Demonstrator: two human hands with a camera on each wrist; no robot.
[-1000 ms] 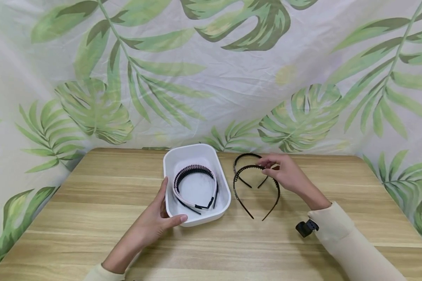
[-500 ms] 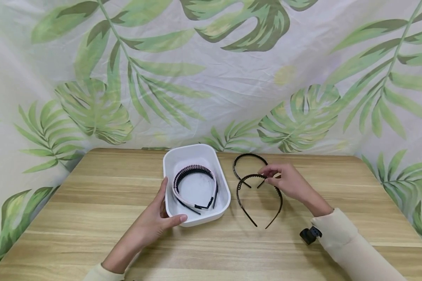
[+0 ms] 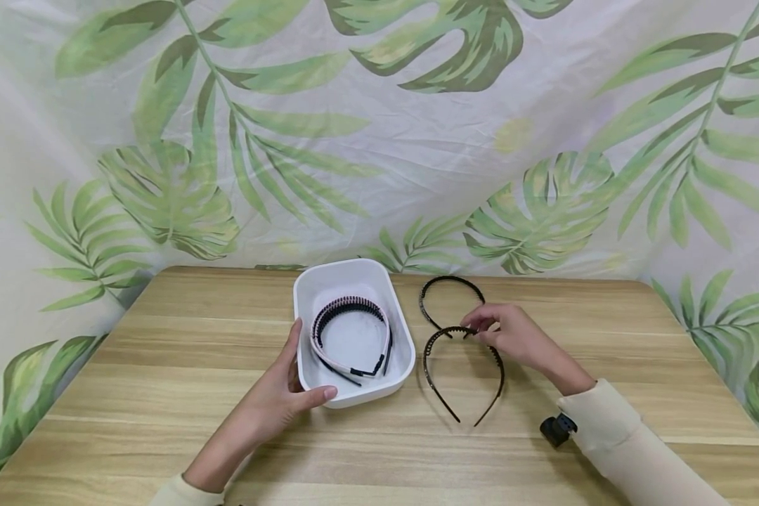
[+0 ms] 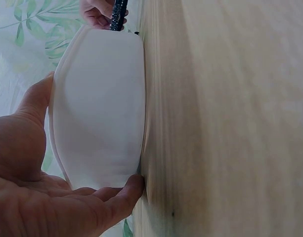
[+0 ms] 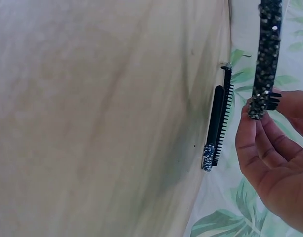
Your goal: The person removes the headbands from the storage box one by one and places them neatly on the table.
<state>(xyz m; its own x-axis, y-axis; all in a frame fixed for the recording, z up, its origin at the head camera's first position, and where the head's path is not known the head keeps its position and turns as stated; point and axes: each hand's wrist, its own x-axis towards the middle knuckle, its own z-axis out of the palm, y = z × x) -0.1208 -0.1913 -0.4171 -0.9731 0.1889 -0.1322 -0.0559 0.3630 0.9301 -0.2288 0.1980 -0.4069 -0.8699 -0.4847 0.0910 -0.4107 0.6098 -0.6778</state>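
My left hand (image 3: 278,400) holds a white plastic tub (image 4: 99,103) at its near left corner, thumb over the rim and fingers along the side. Inside the tub lie nested headbands, a pale pink one (image 3: 316,337) with black teeth and black tips among them. My right hand (image 3: 512,337) pinches the top of a black toothed headband (image 3: 426,372) between thumb and fingers. Glittery stones cover this headband in the right wrist view, where it is off the table. Behind it a second black headband (image 3: 449,278), also studded with stones, lies on the table.
Everything stands on a wood-grain table (image 3: 164,351). A cloth with green leaf prints (image 3: 417,140) hangs along its back edge. On the right sleeve's cuff sits a small black device (image 3: 558,429).
My right hand has moved the pinched headband toward the near side of the table, away from the headband behind it. The left hand and the tub have stayed in place.
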